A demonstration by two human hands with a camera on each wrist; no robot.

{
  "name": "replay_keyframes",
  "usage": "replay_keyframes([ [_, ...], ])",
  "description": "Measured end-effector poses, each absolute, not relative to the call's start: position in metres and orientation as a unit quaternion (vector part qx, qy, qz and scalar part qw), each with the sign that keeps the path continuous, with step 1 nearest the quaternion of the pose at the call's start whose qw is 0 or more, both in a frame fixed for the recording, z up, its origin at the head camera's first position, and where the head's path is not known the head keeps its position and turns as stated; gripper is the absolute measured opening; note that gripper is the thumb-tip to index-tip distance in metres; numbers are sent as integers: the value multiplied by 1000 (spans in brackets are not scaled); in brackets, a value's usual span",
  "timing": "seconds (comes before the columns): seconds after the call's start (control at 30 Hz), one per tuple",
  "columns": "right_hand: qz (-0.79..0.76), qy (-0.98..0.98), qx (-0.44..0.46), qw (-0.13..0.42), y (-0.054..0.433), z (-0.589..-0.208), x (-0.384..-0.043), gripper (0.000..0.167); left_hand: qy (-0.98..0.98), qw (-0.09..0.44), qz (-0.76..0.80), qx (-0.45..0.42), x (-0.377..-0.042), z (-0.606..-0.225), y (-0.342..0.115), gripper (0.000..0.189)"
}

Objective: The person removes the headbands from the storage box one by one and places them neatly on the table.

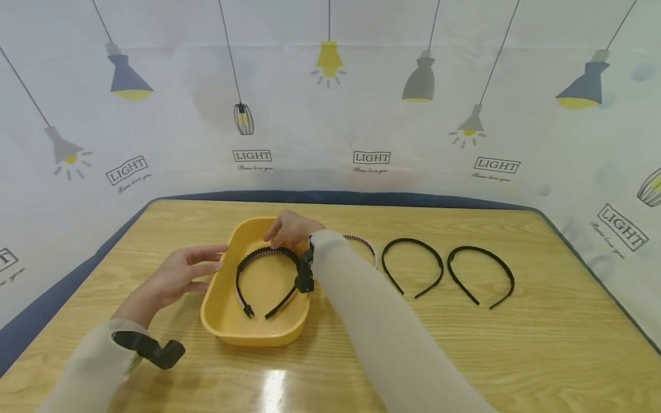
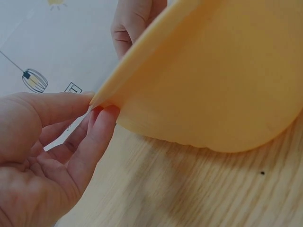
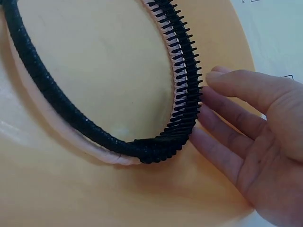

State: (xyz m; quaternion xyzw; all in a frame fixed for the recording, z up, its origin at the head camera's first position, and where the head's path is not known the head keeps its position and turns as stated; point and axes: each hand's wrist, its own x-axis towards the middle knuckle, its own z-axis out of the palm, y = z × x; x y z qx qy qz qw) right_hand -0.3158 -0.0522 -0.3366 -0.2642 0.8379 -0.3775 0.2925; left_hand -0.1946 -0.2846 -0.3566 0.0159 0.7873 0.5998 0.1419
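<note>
A yellow plastic basin [image 1: 255, 341] stands on the table, left of the middle. In it lie a black toothed headband [image 3: 191, 90] and, beneath that, a pale pink headband [image 3: 66, 135]; they overlap closely. My left hand [image 1: 178, 274] pinches the basin's left rim, with a digit over the edge and fingers below it, as the left wrist view shows. Over the far right part of the basin is my right hand [image 3: 255, 123], its fingers extended beside the black headband's toothed arch. Some fingertips are at the teeth; no grip on the band is visible.
Right of the basin a pale headband with dark teeth [image 1: 368, 243] is partly hidden by the right sleeve [image 1: 372, 298]. Two black headbands, a nearer one [image 1: 413, 241] and a farther-right one [image 1: 482, 249], lie beyond it on the wooden table [image 1: 516, 355]. A printed curtain [image 1: 320, 132] hangs behind.
</note>
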Motion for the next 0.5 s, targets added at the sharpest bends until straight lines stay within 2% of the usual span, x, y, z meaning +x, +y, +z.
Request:
replay_keyframes([
  [0.5,-299,869,-291,267,-57,-340,-318,31,781,144,607,27,-194,-357,-286,60],
])
